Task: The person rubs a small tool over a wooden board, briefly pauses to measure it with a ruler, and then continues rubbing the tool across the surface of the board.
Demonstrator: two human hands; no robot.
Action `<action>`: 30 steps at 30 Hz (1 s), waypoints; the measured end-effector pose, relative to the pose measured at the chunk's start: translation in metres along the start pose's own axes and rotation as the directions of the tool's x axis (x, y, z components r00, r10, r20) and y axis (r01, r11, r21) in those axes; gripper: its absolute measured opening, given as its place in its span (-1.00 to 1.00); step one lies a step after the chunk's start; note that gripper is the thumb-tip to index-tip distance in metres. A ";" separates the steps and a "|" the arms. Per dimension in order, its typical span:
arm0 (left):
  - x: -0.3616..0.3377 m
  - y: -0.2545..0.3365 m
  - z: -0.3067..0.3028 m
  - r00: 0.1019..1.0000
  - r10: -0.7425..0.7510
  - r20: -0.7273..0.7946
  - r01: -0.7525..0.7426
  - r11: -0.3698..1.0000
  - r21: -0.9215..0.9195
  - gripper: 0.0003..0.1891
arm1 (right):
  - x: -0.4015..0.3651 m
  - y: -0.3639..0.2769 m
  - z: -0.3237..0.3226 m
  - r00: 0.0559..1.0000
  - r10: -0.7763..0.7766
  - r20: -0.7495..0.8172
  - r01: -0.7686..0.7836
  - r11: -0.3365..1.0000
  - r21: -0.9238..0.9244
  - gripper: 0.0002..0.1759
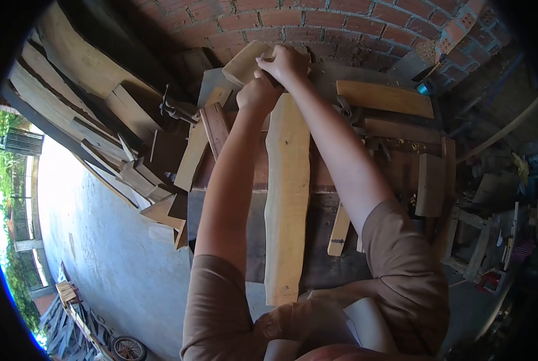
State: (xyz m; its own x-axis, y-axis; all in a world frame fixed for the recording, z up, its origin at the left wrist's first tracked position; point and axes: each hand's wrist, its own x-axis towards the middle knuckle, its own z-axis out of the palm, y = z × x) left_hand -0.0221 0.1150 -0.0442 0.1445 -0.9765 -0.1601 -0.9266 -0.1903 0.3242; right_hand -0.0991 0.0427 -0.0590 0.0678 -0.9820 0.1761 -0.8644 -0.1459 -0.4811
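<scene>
Wooden block in right hand

Pale tan plank, red brick wall

An open-air woodworking shop — rough planks lean left of the cluttered workbench, offcuts lie on it, a brick wall rises behind it.

one left hand, one right hand, one small board, one long plank, one wheel.
</scene>
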 end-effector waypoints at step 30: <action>-0.456 -0.100 0.151 0.984 -0.024 0.177 0.012 0.998 0.068 -0.09 | -0.485 0.005 0.009 0.971 -0.227 -0.067 0.236 0.953 0.192 -0.61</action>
State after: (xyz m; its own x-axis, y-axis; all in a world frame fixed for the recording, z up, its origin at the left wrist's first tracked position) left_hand -0.0473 0.5942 -0.1444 0.1032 -0.9381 -0.3307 -0.9463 -0.1950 0.2577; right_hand -0.1320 0.5170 -0.1548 0.2287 -0.9128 0.3383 -0.7120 -0.3938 -0.5813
